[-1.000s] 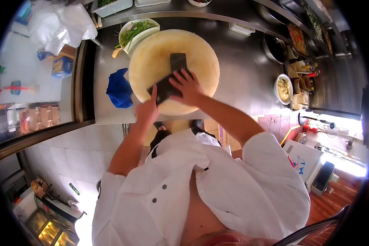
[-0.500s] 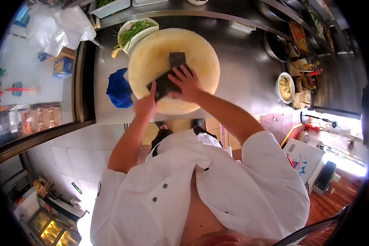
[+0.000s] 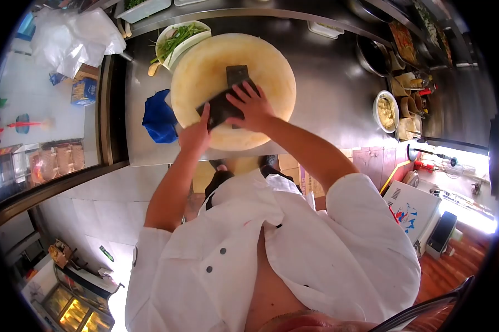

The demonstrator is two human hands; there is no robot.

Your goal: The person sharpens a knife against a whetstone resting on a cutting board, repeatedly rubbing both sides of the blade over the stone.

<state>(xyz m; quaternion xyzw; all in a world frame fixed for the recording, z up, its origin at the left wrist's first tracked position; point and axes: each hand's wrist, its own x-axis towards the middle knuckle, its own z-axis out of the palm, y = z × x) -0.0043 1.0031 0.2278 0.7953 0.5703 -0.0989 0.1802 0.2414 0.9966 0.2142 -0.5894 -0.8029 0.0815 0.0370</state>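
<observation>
On the round wooden chopping block (image 3: pixel 205 61), a dark rectangular whetstone (image 3: pixel 237 73) lies partly covered by the wide dark blade of a cleaver (image 3: pixel 219 109). My left hand (image 3: pixel 195 135) is closed at the cleaver's near left end, the thumb stretched along the blade; the handle is hidden in the grip. My right hand (image 3: pixel 253 109) rests on top of the blade with its fingers spread flat. The cleaver lies at a slant across the stone, whose middle is hidden under it.
A blue cloth (image 3: pixel 160 117) lies left of the block. Behind it stands a white bowl of green vegetables (image 3: pixel 178 40). Farther right on the steel counter (image 3: pixel 330 94) are a white bowl of pale food (image 3: pixel 386 112) and a dark pan (image 3: pixel 371 55). A shelf runs along the back.
The whole view has shifted slightly. Both hands and the cleaver stay almost in the same place on the block, and a sliver of the whetstone's near end now shows below the blade.
</observation>
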